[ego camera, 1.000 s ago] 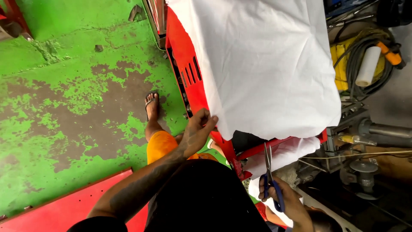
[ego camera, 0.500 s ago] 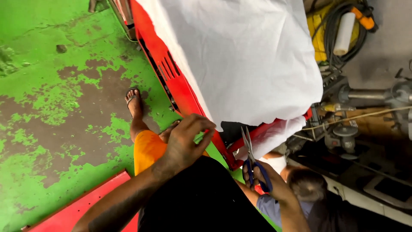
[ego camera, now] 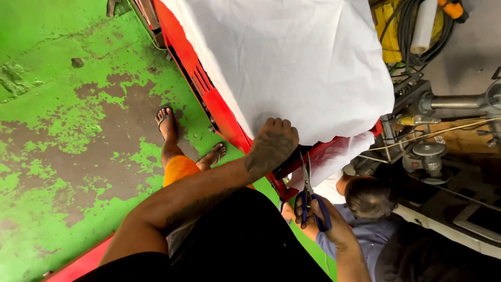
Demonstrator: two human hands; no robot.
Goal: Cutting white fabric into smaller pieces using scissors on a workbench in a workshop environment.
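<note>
Blue-handled scissors [ego camera: 311, 196] point up toward the white cloth [ego camera: 292, 62], right hand [ego camera: 326, 219] grip clamped on them.

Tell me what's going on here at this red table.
A person stands over a red metal table draped with white cloth. The left hand presses on the cloth's hanging edge. The right hand holds blue-handled scissors, blades pointing up toward that edge. Another person crouches below, beside the table. The floor is worn green paint.
</note>
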